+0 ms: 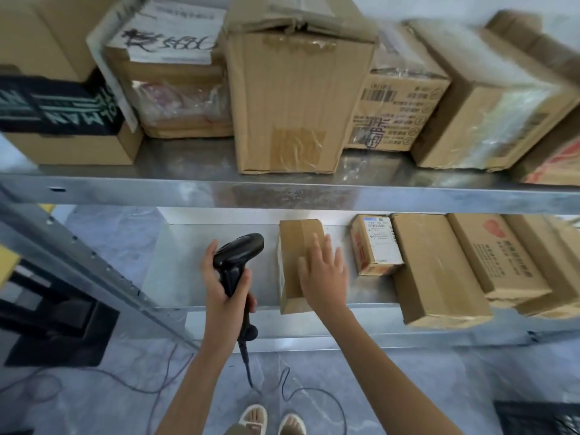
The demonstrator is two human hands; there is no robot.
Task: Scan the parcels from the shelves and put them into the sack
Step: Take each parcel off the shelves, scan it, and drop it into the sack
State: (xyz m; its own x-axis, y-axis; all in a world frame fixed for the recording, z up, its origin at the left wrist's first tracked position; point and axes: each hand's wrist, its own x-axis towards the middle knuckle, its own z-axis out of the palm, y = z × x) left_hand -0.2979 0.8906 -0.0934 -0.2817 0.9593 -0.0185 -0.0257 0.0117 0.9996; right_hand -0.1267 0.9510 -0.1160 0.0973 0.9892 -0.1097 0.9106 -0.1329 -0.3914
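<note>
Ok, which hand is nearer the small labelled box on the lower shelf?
Right. The right hand is over the plain brown box, just left of the small labelled box. The left hand grips the scanner, farther left.

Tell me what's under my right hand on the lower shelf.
A small plain cardboard parcel lying on the lower shelf; your open right hand covers its right part, so any label there is hidden.

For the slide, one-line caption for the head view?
Left hand holds the scanner; open right hand reaches onto a small parcel on the lower shelf.
</note>
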